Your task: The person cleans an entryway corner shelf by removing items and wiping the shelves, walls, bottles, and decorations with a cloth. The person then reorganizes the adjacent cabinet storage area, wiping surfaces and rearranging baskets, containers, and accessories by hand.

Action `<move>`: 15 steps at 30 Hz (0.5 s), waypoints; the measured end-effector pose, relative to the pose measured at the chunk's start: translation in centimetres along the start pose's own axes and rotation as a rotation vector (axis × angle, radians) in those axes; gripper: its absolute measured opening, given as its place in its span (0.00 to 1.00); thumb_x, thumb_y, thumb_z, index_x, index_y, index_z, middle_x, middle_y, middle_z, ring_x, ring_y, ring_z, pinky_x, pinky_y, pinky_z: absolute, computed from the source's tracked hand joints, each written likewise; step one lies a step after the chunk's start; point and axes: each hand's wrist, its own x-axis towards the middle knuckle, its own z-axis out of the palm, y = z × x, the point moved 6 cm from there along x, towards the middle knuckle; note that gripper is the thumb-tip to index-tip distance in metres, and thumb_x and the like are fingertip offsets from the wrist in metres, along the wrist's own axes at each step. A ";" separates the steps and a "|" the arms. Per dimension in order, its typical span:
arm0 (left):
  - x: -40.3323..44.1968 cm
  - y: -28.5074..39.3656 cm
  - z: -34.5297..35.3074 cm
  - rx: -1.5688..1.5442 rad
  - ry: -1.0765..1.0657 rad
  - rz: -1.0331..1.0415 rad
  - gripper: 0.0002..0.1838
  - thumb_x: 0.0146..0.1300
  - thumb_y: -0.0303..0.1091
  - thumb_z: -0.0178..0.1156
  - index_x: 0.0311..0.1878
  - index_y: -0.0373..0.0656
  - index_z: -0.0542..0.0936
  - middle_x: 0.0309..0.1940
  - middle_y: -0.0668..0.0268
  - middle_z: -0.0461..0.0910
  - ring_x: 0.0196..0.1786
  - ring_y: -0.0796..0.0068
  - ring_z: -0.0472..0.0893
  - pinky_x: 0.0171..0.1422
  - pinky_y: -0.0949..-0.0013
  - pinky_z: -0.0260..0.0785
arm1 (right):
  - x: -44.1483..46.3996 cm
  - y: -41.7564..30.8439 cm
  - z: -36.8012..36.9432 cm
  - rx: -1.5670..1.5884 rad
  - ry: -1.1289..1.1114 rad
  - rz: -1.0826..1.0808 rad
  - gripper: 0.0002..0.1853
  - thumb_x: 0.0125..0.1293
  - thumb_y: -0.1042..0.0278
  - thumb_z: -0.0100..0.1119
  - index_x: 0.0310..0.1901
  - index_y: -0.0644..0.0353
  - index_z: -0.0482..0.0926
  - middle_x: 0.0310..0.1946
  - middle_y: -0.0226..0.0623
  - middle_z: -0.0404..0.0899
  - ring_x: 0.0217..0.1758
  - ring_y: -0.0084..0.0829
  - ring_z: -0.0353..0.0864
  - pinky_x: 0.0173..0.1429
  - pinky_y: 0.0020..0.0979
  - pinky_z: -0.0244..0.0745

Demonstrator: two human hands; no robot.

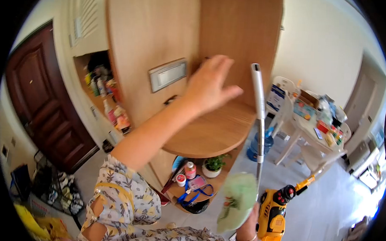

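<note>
My left hand (pixel 213 85) is raised in front of the wooden cabinet, above its rounded shelf (pixel 213 134). Its thumb stands apart from the fingers, and I see nothing in it. Low in the view my right hand (pixel 249 222) is closed around the lower part of a silver metal pole (pixel 260 106), which points upward. A pale green cloth-like piece (pixel 241 194) with a red flower pattern is at the same hand and covers part of its fingers. How the green piece and the pole connect is hidden.
A lower shelf holds a potted plant (pixel 215 163), a pink bottle (pixel 190 169) and a blue lanyard (pixel 190 201). On the right are a yellow ride-on toy (pixel 272 223), a blue water jug (pixel 260 146) and a cluttered white table (pixel 305 124). A dark door (pixel 45 90) stands left.
</note>
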 end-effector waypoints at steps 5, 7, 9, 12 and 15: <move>-12.3 11.2 -13.5 -0.022 0.182 0.485 0.21 0.60 0.41 0.62 0.55 0.45 0.77 0.51 0.57 0.76 0.51 0.64 0.78 0.57 0.57 0.71 | 2.4 -2.2 0.0 0.123 0.125 -0.208 0.22 0.73 0.56 0.46 0.57 0.66 0.73 0.41 0.48 0.81 0.36 0.38 0.83 0.38 0.36 0.80; -18.0 10.9 -17.9 0.047 0.402 0.546 0.17 0.65 0.40 0.57 0.55 0.45 0.76 0.49 0.58 0.76 0.50 0.69 0.77 0.56 0.58 0.70 | 3.3 -2.9 0.1 0.253 0.080 -0.277 0.22 0.74 0.55 0.46 0.59 0.65 0.72 0.45 0.47 0.81 0.40 0.37 0.82 0.40 0.34 0.79; -20.4 5.3 -21.8 0.283 0.650 0.410 0.19 0.69 0.39 0.53 0.58 0.38 0.72 0.49 0.58 0.76 0.49 0.72 0.77 0.55 0.63 0.70 | 4.1 -4.0 1.7 0.169 0.058 -0.377 0.21 0.74 0.57 0.48 0.59 0.65 0.72 0.47 0.46 0.80 0.42 0.36 0.82 0.41 0.33 0.79; -24.0 -7.6 -25.1 0.085 0.888 -0.287 0.17 0.72 0.33 0.52 0.58 0.33 0.70 0.51 0.59 0.76 0.51 0.73 0.76 0.60 0.67 0.68 | 5.8 -4.9 3.0 -0.014 0.030 -0.536 0.19 0.73 0.61 0.50 0.60 0.62 0.73 0.50 0.45 0.79 0.42 0.35 0.81 0.43 0.33 0.78; -31.0 -24.3 -25.2 0.049 0.774 -0.823 0.16 0.69 0.34 0.59 0.56 0.37 0.75 0.46 0.64 0.79 0.50 0.76 0.77 0.58 0.72 0.68 | 7.5 -5.8 6.9 -0.172 -0.035 -0.550 0.17 0.72 0.64 0.51 0.57 0.65 0.75 0.49 0.40 0.77 0.49 0.31 0.78 0.52 0.30 0.74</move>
